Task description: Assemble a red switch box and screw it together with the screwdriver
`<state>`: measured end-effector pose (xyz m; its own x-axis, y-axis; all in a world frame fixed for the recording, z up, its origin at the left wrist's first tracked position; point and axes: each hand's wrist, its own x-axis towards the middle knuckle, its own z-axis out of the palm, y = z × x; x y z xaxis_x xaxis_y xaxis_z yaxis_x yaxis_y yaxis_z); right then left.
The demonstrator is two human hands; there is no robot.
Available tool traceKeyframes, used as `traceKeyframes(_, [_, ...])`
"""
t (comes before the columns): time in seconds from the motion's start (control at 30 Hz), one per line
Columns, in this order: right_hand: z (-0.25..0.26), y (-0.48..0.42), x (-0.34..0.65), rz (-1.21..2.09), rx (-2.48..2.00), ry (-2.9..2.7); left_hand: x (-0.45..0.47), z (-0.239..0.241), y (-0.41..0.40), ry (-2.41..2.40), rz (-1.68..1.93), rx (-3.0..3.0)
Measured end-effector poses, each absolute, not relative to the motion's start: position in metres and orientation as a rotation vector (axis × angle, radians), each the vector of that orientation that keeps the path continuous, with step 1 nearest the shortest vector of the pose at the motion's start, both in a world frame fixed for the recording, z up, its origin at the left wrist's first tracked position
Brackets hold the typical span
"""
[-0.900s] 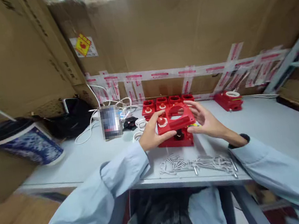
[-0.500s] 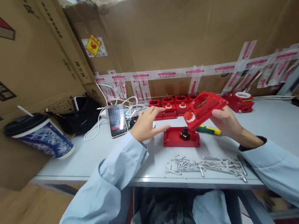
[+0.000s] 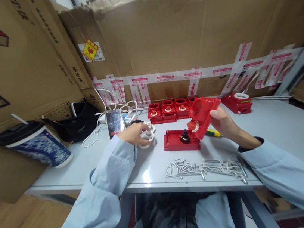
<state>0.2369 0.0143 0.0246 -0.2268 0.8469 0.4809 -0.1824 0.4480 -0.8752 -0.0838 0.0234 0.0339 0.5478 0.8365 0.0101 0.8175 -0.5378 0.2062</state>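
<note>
My right hand (image 3: 223,121) grips the edge of a red housing cover (image 3: 206,112), holding it tilted above the table. A round hole and a red button (image 3: 193,126) with a white collar show on the cover. Below it lies the red base box (image 3: 173,143), open at the top, with a black switch part (image 3: 185,136) inside. My left hand (image 3: 133,133) is closed over the white rings left of the base. Its fingers pinch one white ring (image 3: 151,136), and other rings lie underneath, partly hidden by the hand.
Screws (image 3: 183,166) and metal pins with white cord (image 3: 223,167) lie near the front edge. Red button boxes (image 3: 168,111) line the back; another red box (image 3: 238,102) stands right. A green-yellow screwdriver (image 3: 213,132), phone (image 3: 115,123), cables and large cup (image 3: 39,145) are also there.
My left hand has moved left and down from beside the base onto the white rings and closed on one. The cover in my right hand has tilted more steeply.
</note>
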Motion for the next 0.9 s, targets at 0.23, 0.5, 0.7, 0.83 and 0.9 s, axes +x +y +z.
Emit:
traceKeyframes(0.23, [0.022,0.003,0.234,1.023,-0.622,-1.699,-0.024,0.051,-0.008,0.708,1.125,2.339])
traceKeyframes(0.5, [0.031,-0.011,0.226,0.903,-0.589,-1.823,0.007,0.036,-0.011,0.636,1.371,2.314])
traceKeyframes(0.7, [0.025,-0.012,0.224,0.961,-0.553,-1.836,0.006,0.036,-0.012,0.615,1.416,2.276])
traceKeyframes(0.83, [0.026,-0.014,0.223,0.95,-0.584,-1.831,0.007,0.035,-0.013,0.627,1.431,2.284])
traceKeyframes(0.9, [0.027,-0.014,0.223,0.954,-0.597,-1.831,0.007,0.035,-0.013,0.619,1.431,2.28])
